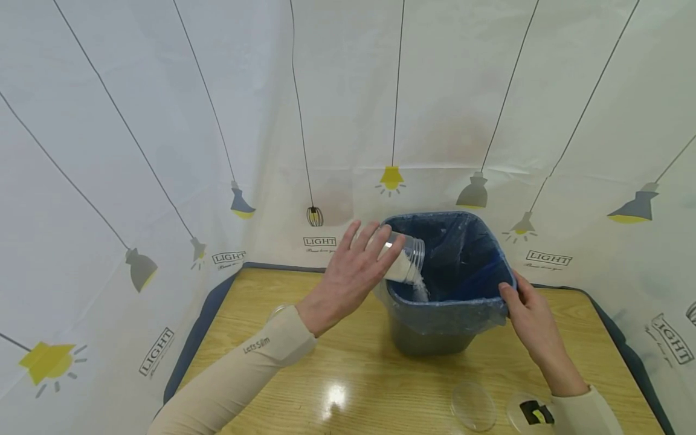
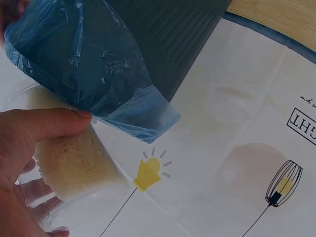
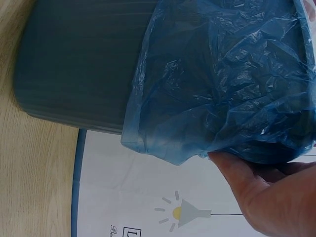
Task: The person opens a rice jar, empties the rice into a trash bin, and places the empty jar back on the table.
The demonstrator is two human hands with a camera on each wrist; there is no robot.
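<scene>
My left hand [image 1: 353, 275] grips a clear plastic jar [image 1: 405, 258], tipped sideways over the left rim of a dark trash bin [image 1: 432, 339]. White grains, like rice, spill from its mouth into the bin. In the left wrist view the pale grains [image 2: 79, 158] still fill much of the jar, with the thumb across its side. A blue plastic bag [image 1: 457, 311] lines the bin and folds over its rim. On the opposite side, my right hand [image 1: 535, 323] pinches the bin's rim and bag, thumb outside in the right wrist view; its other fingers are partly hidden.
Two clear round lids [image 1: 474, 408] lie on the wooden table [image 1: 304, 386] near the front; the right one [image 1: 519, 414], with a black and yellow mark, is partly under the right sleeve. Another clear rounded thing [image 1: 278, 310] shows behind the left wrist. Lamp-printed sheeting [image 1: 348, 121] surrounds the table.
</scene>
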